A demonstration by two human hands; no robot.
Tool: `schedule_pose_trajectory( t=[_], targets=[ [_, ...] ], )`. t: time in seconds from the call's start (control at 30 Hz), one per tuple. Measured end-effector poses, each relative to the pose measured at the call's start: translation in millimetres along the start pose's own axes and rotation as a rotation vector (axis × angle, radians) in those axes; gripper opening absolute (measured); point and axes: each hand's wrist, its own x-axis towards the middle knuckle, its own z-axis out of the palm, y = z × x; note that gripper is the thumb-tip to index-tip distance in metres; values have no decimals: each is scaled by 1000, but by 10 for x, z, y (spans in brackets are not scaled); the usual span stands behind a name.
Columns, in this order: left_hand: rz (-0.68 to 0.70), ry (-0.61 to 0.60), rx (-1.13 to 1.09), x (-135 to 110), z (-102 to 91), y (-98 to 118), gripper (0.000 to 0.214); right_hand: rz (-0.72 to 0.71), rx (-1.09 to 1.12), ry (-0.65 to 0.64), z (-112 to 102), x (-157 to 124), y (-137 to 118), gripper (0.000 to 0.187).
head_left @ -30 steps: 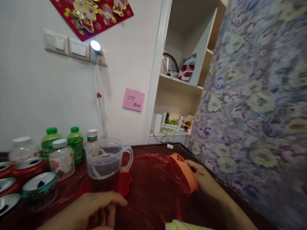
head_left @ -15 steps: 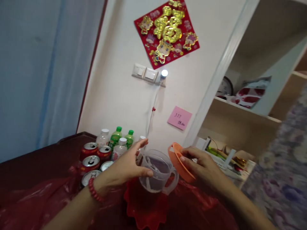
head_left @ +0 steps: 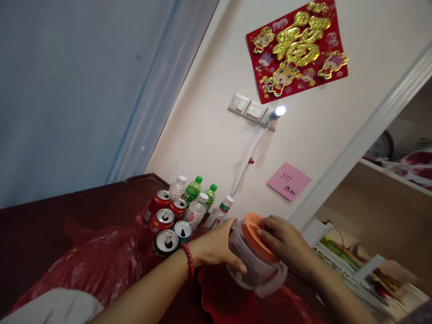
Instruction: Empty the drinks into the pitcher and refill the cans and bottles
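Observation:
A clear plastic pitcher [head_left: 248,270] with a handle on its right side stands at the lower middle, behind and above a red scalloped-edge dish [head_left: 222,299]. Around the pitcher's left side my left hand [head_left: 219,249], with a red bead bracelet at the wrist, is curved, thumb in front; its far fingers are hidden. My right hand [head_left: 283,236] grips an orange lid [head_left: 254,238] from the right by its middle. The lid lies tilted over the pitcher's mouth. Whether it sits fully in the rim I cannot tell.
Left of the pitcher stand several opened drink cans [head_left: 165,218] and several plastic bottles [head_left: 195,211]. A crumpled red plastic bag [head_left: 97,256] lies on the dark red table [head_left: 84,207]. A shelf unit [head_left: 374,198] rises at right; a cable [head_left: 243,175] hangs down the wall.
My right hand has brought the orange lid left onto the pitcher's mouth. My left hand has closed in on the pitcher's side. The view has turned left.

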Motion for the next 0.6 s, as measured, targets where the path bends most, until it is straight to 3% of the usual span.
schedule_pose_trajectory(
  t=[0.3, 0.6],
  targets=[
    [-27, 15, 65, 1, 81, -1, 91, -25, 64, -68, 10, -2, -24, 38],
    [-6, 20, 84, 3, 86, 22, 90, -40, 104, -146, 5, 25, -67, 38]
  ],
)
